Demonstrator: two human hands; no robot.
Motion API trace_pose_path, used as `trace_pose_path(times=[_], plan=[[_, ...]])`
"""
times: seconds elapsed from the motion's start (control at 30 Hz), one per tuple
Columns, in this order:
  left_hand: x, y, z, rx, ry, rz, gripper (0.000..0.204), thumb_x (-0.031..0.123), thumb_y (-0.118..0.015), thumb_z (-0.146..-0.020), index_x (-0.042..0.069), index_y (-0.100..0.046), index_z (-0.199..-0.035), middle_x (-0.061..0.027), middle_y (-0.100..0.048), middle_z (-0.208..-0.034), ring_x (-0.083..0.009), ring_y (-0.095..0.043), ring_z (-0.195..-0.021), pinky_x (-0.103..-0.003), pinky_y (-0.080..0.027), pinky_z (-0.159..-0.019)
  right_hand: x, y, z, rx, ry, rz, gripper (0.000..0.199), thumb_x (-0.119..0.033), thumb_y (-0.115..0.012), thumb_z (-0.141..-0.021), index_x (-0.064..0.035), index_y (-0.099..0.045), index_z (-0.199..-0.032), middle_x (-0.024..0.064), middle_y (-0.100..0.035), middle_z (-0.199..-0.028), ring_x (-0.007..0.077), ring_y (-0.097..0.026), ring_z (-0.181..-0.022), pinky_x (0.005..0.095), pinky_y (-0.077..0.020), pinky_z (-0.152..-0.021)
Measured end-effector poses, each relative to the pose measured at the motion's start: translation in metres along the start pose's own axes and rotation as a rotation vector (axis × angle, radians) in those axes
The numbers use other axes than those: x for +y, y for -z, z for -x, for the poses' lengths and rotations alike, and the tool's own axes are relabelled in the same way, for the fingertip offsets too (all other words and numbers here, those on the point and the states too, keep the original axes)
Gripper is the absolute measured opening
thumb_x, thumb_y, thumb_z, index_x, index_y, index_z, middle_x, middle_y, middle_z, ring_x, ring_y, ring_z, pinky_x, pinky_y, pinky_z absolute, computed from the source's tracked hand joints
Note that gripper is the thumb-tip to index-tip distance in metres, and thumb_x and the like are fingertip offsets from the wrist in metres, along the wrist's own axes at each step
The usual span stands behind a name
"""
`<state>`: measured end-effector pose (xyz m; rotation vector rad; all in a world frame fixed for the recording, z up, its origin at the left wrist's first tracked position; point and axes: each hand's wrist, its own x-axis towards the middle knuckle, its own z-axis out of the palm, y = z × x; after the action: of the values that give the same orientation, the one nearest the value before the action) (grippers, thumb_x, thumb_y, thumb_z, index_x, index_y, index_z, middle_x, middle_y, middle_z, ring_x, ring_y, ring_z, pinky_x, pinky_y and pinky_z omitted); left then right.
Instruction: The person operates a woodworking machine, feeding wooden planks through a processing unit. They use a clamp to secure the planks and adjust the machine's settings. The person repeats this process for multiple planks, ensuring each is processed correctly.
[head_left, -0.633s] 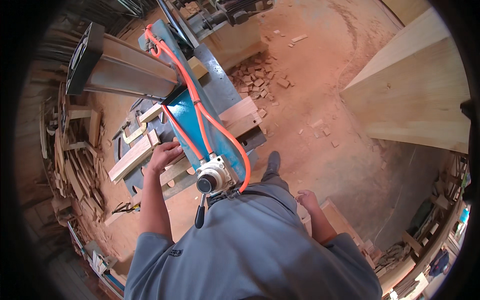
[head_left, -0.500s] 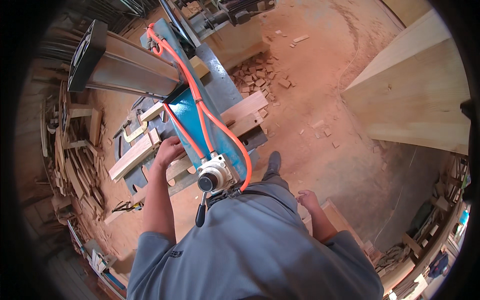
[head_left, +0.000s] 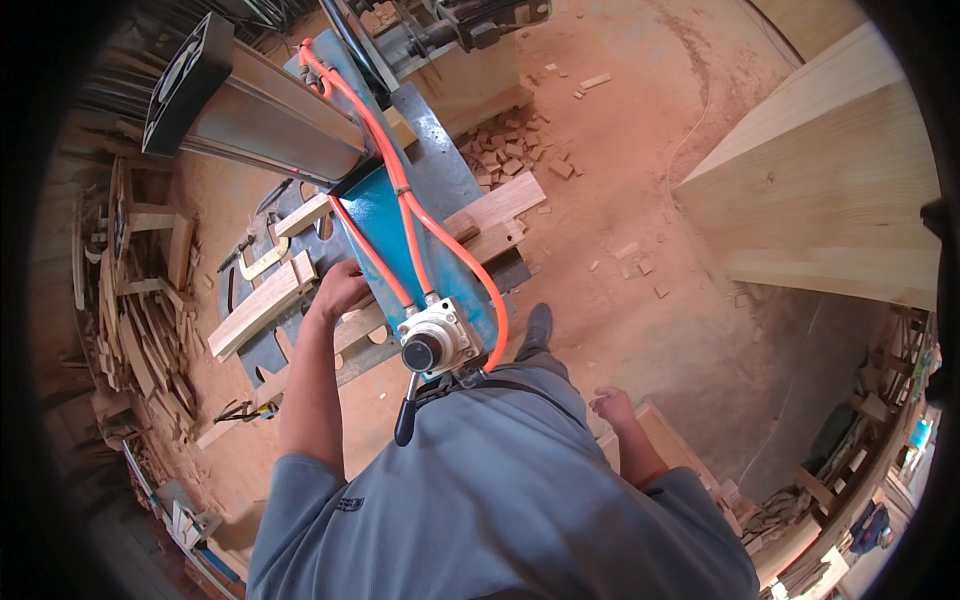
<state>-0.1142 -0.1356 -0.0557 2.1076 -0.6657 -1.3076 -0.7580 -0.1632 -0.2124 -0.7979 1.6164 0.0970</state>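
Presently the left hand (head_left: 340, 290) lies on a pale, flat wooden strip (head_left: 350, 325) that crosses the machine bed beside the blue steel arm (head_left: 385, 225); the fingers are curled down over the strip's far edge, though how tightly they grip cannot be told from this angle. The strip sits on a dark metal table (head_left: 275, 350) pierced with rounded cut-outs, just left of the arm's front end. Further left on that table rests a curved, light-coloured wooden blank (head_left: 258, 308), smooth-faced and thick, well clear of the hand. The right hand (head_left: 612, 407) hangs low at the person's side with fingers loosely open and bent, holding nothing, above a pale board (head_left: 672, 440) near the hip. At the arm's near end sits a silvery, square-bodied cylinder head (head_left: 438, 342) with a dark round centre; two glossy orange hoses (head_left: 405, 215) run from it along the blue arm, one looping out to the right. A black-knobbed lever (head_left: 405, 422) hangs below that head, close against the grey shirt. To the right of the arm, flat rough-sawn planks (head_left: 495, 215) lie across the bed. Small square offcut blocks (head_left: 505, 160) are heaped on the reddish, sawdust-covered floor (head_left: 640, 200) beyond. A large stack of smooth pale timber panels (head_left: 830, 200) stands at right, and irregular scrap pieces (head_left: 140, 310) are piled at left.
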Motion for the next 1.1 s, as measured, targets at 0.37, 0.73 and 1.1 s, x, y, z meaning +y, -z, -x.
trace_pose_path(times=[0.37,0.73,1.1], plan=[[-0.010,0.000,-0.003,-0.034,-0.052,-0.005,0.050,0.043,-0.073,-0.087,0.002,-0.074,-0.116,-0.0114,-0.075,-0.103,-0.0184,-0.068,-0.097,-0.031,-0.051,-0.091,-0.008,-0.032,0.018,0.045,0.023,0.037,0.038,0.001,-0.068,-0.079,0.0068,-0.067,-0.116,0.0136,-0.073,-0.080,0.0173,-0.066,-0.064,0.0296,-0.0502,-0.057],[0.027,0.006,-0.023,-0.204,-0.185,-0.260,0.071,0.059,-0.073,-0.081,0.005,-0.070,-0.128,-0.0184,-0.068,-0.129,-0.0324,-0.064,-0.121,-0.038,-0.047,-0.104,-0.017,-0.071,0.055,0.131,0.089,0.130,0.039,-0.001,-0.069,-0.078,0.0059,-0.068,-0.116,0.0137,-0.073,-0.082,0.0173,-0.066,-0.066,0.0304,-0.0503,-0.058],[0.018,-0.016,-0.059,-0.334,-0.147,0.128,0.056,0.034,-0.075,-0.087,0.000,-0.067,-0.130,-0.0154,-0.067,-0.131,-0.0237,-0.060,-0.121,-0.036,-0.045,-0.106,-0.004,-0.029,0.039,0.051,0.040,0.256,0.037,0.000,-0.064,-0.081,0.0064,-0.067,-0.117,0.0155,-0.072,-0.082,0.0192,-0.066,-0.065,0.0319,-0.0509,-0.056]])
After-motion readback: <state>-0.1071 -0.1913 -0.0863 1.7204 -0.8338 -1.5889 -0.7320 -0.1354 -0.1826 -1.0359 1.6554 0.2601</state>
